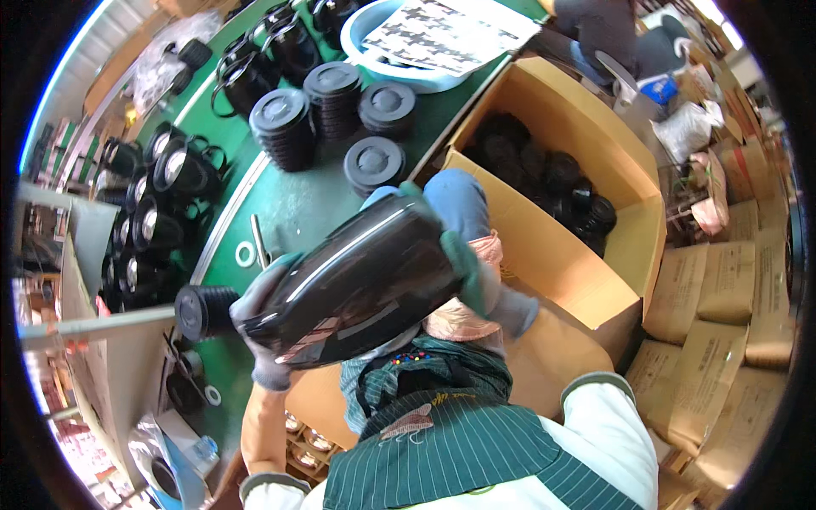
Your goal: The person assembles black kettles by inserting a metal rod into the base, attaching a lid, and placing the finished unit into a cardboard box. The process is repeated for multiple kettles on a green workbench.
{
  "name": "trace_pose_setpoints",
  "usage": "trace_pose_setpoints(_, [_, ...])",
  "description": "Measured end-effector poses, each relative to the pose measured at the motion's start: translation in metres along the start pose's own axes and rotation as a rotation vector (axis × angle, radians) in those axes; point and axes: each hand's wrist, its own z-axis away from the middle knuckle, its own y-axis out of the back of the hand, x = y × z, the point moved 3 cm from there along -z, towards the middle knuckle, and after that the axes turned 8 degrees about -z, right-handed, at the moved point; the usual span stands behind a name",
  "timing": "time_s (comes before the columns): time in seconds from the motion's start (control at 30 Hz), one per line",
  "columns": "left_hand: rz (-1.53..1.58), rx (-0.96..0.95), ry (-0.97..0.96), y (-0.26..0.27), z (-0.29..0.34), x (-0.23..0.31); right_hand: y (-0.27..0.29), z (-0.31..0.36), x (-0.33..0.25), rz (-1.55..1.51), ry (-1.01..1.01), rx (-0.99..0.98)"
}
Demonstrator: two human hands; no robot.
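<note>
The jug (361, 280) lies tilted between the left hand (259, 327) at its lower end and the right hand (472, 268) at its upper end. Behind it on the table (297, 212) stand lid stacks (336, 110); more jugs (161, 212) crowd to the left. A box (629, 246) of parts sits to the right, sacks (731, 289) beyond it.

There is only one view. The camera sits on the person's head and looks down over the chest and lap. It is very near the black jug (361, 280), which fills the middle of the picture between the two hands. The green desk (297, 212) runs up the left side, and its far end is at the top. An open cardboard box (586, 255) sits to the right, lower down. The round lens bends straight edges, and the corners are dark.
</note>
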Motion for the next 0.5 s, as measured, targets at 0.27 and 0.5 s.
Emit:
trace_pose_setpoints(0.27, [-0.306,-0.495,-0.622,-0.059,0.026,-0.007,0.044,-0.015,-0.093,0.214,-0.123,-0.007])
trace_pose_setpoints(0.5, [-1.075,0.085,0.235,-0.013,-0.007,-0.171,0.026,-0.021,-0.051,0.682,-0.191,-0.238])
